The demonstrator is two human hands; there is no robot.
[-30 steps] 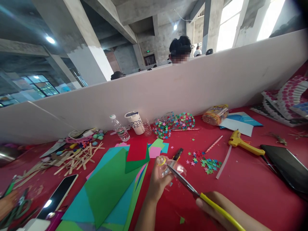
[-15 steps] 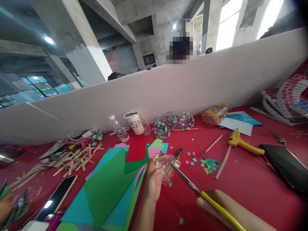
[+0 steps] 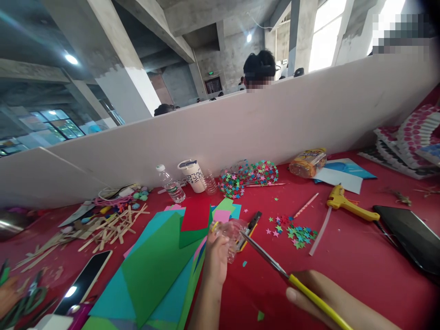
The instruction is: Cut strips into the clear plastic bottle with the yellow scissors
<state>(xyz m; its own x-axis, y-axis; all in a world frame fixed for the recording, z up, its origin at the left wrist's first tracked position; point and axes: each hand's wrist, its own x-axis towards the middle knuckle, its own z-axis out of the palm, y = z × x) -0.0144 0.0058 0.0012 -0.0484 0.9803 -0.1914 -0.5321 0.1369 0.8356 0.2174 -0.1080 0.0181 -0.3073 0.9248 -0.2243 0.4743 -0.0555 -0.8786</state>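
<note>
My left hand holds a clear, thin-walled plastic bottle piece above the red table. Its fingers are wrapped round the near left side, and a small yellow bit shows at the top. In my right hand is a pair of scissors, seen edge-on, with long metal blades and yellow handles. The blade tips reach the right edge of the plastic; whether they are cutting cannot be made out. Just behind lies a yellow and black utility knife. Coloured paper sheets are left of my left forearm.
Star sequins, a yellow glue gun and a black tablet-like device lie to the right. Wooden sticks and a phone are leftward. A water bottle and white cup stand by the partition. Another person's hand is far left.
My left hand has shifted slightly left and turned the plastic piece a little, uncovering more of the utility knife. The scissors have barely moved.
</note>
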